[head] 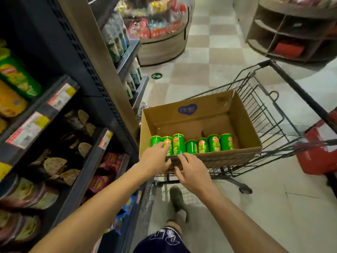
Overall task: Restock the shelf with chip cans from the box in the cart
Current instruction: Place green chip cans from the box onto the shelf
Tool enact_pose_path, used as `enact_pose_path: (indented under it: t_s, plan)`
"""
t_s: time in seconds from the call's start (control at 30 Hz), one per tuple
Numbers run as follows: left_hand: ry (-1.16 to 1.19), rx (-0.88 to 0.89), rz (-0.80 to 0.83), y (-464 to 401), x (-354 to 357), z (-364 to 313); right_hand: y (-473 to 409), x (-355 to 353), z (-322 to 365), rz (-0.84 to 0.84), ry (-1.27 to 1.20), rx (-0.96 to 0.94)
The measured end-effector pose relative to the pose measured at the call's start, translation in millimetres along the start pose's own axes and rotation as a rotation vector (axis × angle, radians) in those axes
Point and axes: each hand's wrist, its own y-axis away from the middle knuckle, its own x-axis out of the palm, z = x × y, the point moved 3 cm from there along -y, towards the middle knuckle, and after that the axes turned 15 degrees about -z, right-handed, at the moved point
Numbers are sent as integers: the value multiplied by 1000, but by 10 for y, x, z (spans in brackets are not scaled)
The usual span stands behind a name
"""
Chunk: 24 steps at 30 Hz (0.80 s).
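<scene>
To the left of your hands stands the shelf (54, 110), dark, with green and yellow chip bags above and price labels (27, 130) on its edges. Your left hand (155, 158) reaches over the near wall of the cardboard box (237, 114); its fingers lie straight on the tops of the two leftmost chip cans (191, 144), touching them but not closed around any. Just to the right of it, your right hand (193, 172) hovers at the same near wall, fingers spread and relaxed, holding nothing. Beyond your fingertips, seven green cans stand upright in one row along that wall. The box sits in the wire cart (264, 110), which extends to the right of your right hand.
</scene>
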Motion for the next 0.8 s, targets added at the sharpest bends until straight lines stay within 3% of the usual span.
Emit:
enact_pose_path:
  t_s: [0.23,0.4,0.57,0.8]
  plan:
    - [-13,-74,213,-998,754,338,-802,594,-576,191,9,178]
    - [44,-181,391,-1339,1280,615,-1281,1174,-891,438,-102,486]
    - [150,-302,484,-1591,1645,907,-1700,1807,-916,571,-176,580]
    - [220,-413,557,-1828,1964,956,-1868,2213,-968,692,-13,661]
